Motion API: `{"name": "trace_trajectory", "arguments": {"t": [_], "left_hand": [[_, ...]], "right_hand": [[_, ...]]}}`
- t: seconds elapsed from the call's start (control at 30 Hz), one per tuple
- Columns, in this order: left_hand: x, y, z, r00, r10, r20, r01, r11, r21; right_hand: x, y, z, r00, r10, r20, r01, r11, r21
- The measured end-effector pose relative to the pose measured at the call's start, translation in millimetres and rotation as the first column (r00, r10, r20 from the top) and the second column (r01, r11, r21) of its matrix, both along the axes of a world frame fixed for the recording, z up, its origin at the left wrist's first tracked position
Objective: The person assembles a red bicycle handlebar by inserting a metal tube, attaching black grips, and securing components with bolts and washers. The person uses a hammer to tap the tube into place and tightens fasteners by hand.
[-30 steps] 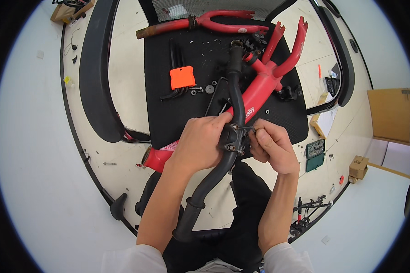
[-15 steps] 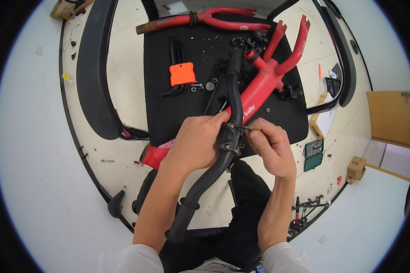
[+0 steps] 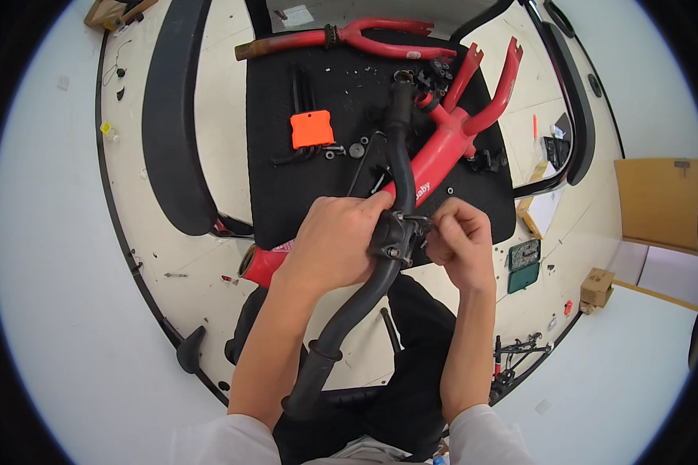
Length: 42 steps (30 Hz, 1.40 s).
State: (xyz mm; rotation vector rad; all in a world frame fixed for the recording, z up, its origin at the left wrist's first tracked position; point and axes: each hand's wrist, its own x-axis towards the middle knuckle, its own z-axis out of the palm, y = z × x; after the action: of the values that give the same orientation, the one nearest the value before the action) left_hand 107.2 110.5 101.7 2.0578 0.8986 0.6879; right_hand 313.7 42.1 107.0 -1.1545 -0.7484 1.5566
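Note:
My left hand is closed round the black stem that clamps a bent black handlebar. The bar runs from near my lap toward the far part of a black chair seat. At the clamp's right side, the fingers of my right hand pinch a thin dark hex key, whose tip is at the upper clamp bolt. A second bolt shows lower on the clamp. Beneath the handlebar lies a red bike frame, partly covered by my left hand.
A red fork lies at the seat's far edge. Left of the bar are an orange hex key holder and loose bolts and washers. Chair armrests flank the seat. A green case lies open on the floor at right.
My right hand has turned and shifted slightly, its fingers now higher by the clamp, and the hex key's angle has changed. My left hand keeps its grip on the stem.

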Motion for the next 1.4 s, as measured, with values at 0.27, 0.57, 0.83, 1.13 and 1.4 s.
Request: {"name": "trace_trajectory", "arguments": {"t": [0.27, 0.57, 0.83, 1.13, 1.4], "left_hand": [[2.1, -4.3, -5.3, 0.985, 0.161, 0.063, -0.167, 0.979, 0.113], [27.9, -26.7, -11.1, 0.912, 0.383, 0.147, -0.405, 0.899, 0.167], [37.5, -25.2, -4.3, 0.903, 0.415, 0.114, -0.425, 0.901, 0.085], [40.4, -24.8, -0.9, 0.902, 0.417, 0.108, -0.417, 0.909, -0.024], [40.8, -27.3, -2.1, 0.927, 0.361, 0.102, -0.365, 0.931, 0.019]], "right_hand": [[-30.3, 7.5, 23.0, 0.614, -0.612, -0.498, 0.391, 0.784, -0.482], [-32.8, 66.1, 67.1, 0.688, -0.606, -0.399, 0.384, 0.771, -0.508], [-35.2, 106.3, 54.1, 0.902, -0.338, 0.268, 0.431, 0.745, -0.509], [-45.6, 119.6, 60.1, 0.841, -0.174, 0.513, 0.429, 0.792, -0.434], [-52.0, 121.0, 63.3, 0.717, 0.023, 0.696, 0.309, 0.885, -0.348]]}}
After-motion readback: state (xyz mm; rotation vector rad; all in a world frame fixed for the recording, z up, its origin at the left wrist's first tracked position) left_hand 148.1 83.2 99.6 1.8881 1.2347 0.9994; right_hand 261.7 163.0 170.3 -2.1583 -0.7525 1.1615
